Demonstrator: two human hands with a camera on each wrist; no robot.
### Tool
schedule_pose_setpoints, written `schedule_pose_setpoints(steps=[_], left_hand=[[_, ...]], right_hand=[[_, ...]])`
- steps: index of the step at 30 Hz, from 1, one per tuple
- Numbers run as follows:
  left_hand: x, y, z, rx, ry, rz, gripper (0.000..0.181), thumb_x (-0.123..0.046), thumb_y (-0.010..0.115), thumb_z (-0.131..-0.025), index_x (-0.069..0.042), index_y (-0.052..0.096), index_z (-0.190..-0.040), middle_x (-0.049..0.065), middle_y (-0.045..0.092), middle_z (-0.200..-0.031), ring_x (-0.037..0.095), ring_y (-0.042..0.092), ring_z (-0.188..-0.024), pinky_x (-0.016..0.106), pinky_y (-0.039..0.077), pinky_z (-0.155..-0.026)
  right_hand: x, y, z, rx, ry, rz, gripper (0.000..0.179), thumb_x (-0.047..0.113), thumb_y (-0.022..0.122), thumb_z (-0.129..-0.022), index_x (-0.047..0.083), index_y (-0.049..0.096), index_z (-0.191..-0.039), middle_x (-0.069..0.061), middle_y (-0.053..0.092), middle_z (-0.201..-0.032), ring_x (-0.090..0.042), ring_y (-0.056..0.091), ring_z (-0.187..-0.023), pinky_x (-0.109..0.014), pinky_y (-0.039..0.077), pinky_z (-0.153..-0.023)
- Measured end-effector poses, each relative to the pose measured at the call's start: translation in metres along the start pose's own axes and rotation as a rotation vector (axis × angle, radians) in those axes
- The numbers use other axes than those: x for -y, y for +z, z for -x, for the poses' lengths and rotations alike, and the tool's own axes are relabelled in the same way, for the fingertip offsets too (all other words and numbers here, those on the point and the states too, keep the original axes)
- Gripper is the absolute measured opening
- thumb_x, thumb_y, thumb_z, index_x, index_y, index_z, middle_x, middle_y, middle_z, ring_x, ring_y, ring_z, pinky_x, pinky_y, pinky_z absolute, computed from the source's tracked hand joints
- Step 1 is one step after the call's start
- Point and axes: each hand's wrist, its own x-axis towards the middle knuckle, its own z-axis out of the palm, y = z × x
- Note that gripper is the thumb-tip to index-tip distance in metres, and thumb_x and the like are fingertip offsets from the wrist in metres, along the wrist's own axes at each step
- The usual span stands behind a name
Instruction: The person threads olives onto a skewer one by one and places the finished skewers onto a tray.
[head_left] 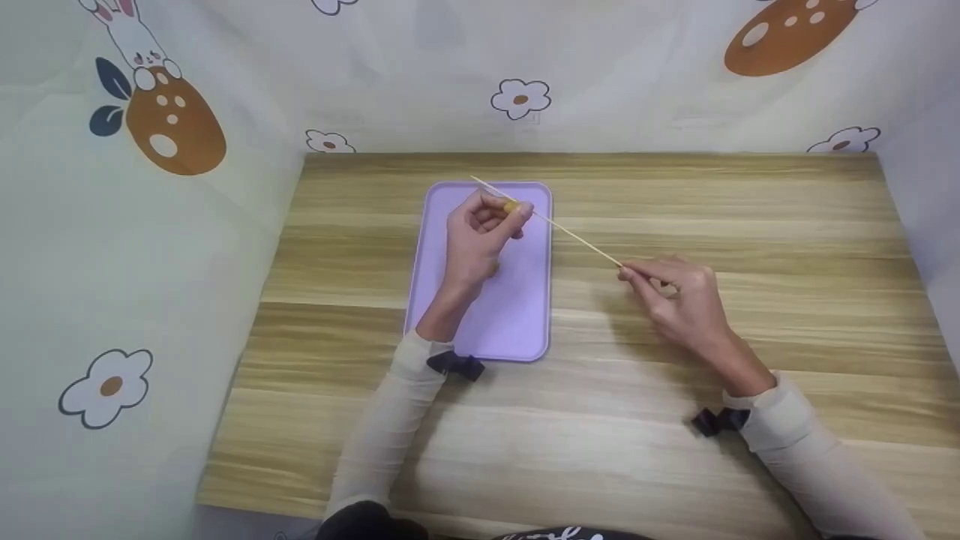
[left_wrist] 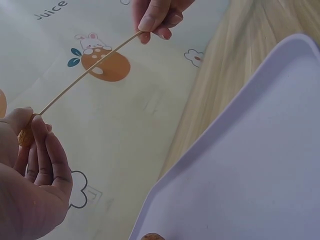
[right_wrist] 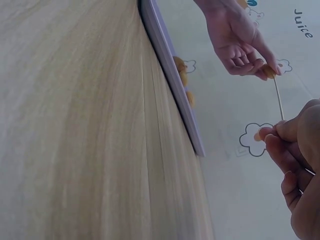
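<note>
Over the lilac tray, my left hand pinches a small golden-brown ball between thumb and fingertips. A thin wooden skewer runs through the ball, its far end sticking out beyond the left fingers. To the right of the tray, my right hand pinches the skewer's near end with thumb and forefinger. The left wrist view shows the skewer stretched between both hands, the ball partly covered by fingers. More golden-brown balls sit on the tray in the right wrist view.
The tray lies on a wood-grain table, left of its middle. A pale cloth wall printed with flowers and rabbits rises behind the table and at its sides. Black straps with small mounts circle both wrists.
</note>
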Motion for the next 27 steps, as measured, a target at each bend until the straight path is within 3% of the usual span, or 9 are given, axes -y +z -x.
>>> schedule_pose_setpoints(steps=[14,27], left_hand=[[0.003,0.007,0.004,0.007,-0.003,-0.025,0.023,-0.012,0.089,-0.092,-0.007,0.067,-0.097,0.007,0.078,-0.09,0.017,0.072,-0.07,0.028,0.065,-0.069],[0.007,0.015,0.007,0.045,-0.012,0.028,0.019,-0.003,0.084,-0.094,-0.006,0.065,-0.096,0.003,0.077,-0.087,0.015,0.072,-0.07,0.028,0.066,-0.069]], right_hand=[[0.0,0.002,0.001,-0.012,0.008,-0.004,0.019,-0.008,0.081,-0.09,0.004,0.086,-0.103,-0.005,0.085,-0.093,-0.015,0.075,-0.08,-0.011,0.055,-0.076],[0.002,0.003,0.001,-0.022,-0.017,-0.026,0.019,-0.008,0.084,-0.088,0.004,0.086,-0.102,-0.008,0.085,-0.093,-0.018,0.076,-0.076,-0.01,0.055,-0.078]])
